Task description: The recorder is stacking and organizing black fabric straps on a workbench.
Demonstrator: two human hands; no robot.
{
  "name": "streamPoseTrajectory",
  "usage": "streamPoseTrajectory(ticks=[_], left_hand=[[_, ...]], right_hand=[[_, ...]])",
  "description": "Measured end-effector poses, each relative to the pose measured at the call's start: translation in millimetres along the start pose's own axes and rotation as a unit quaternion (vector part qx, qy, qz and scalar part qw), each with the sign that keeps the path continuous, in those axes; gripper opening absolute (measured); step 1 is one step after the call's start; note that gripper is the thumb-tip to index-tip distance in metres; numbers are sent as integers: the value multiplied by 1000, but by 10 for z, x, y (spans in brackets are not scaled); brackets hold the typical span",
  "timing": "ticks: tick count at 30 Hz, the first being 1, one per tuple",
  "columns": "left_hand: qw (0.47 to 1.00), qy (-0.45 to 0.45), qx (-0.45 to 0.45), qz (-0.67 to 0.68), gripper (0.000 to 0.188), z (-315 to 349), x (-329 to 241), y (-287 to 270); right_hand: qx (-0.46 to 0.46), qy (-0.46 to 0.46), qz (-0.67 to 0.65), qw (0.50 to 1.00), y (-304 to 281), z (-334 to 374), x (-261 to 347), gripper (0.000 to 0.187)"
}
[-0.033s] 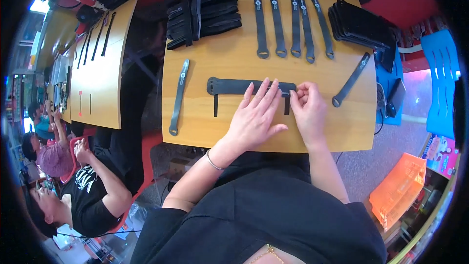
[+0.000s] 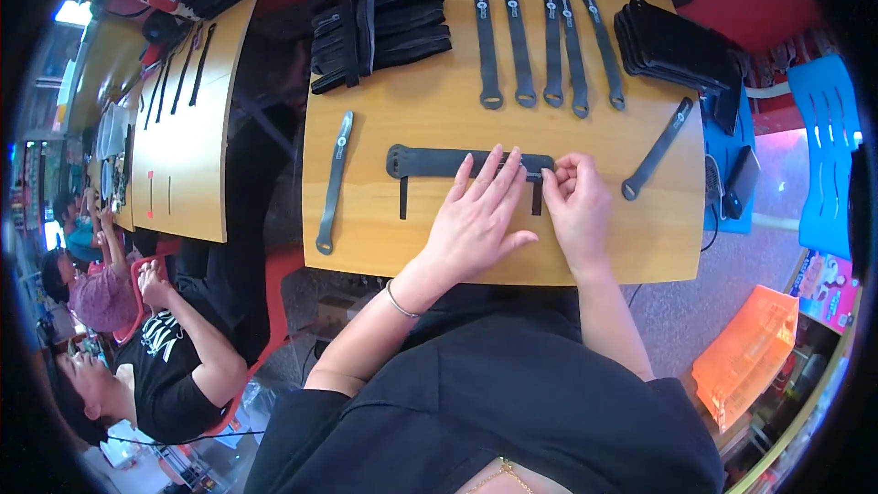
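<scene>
A small pile of dark grey straps [image 2: 428, 162] lies crosswise on the wooden table, slotted rounded ends at its left. My left hand [image 2: 477, 210] rests flat over its right half, fingers stretched out, hiding part of it. At the pile's right end, my right hand [image 2: 576, 206] has thumb and forefinger pinched on a strap's edge, the other fingers curled. Two short black strips [image 2: 403, 198] show below the pile, one near each end. A single grey strap [image 2: 334, 185] lies to the left, and another strap [image 2: 657, 150] lies slanted to the right.
Several straps [image 2: 518, 50] lie side by side at the far middle. Bundled black straps [image 2: 402, 27] are at the far left, a black stack [image 2: 672, 46] at the far right. An orange basket [image 2: 745, 357] stands right of the table [image 2: 366, 247]. A person [image 2: 174, 357] sits at left.
</scene>
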State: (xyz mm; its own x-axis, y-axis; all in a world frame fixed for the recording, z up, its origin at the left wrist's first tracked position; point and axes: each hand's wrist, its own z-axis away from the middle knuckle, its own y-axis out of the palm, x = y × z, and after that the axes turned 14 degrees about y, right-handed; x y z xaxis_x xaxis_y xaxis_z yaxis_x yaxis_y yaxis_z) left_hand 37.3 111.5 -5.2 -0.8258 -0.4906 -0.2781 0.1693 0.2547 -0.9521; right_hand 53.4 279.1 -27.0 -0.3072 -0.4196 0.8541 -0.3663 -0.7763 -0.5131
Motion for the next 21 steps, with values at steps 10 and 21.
streamPoseTrajectory(ticks=[10, 21], left_hand=[[1000, 0, 0, -7, 78, -2, 51, 81], [999, -4, -26, 23, 73, -15, 47, 64]], right_hand=[[0, -6, -6, 1000, 10, -5, -59, 21], [-10, -42, 6, 999, 15, -14, -73, 17]])
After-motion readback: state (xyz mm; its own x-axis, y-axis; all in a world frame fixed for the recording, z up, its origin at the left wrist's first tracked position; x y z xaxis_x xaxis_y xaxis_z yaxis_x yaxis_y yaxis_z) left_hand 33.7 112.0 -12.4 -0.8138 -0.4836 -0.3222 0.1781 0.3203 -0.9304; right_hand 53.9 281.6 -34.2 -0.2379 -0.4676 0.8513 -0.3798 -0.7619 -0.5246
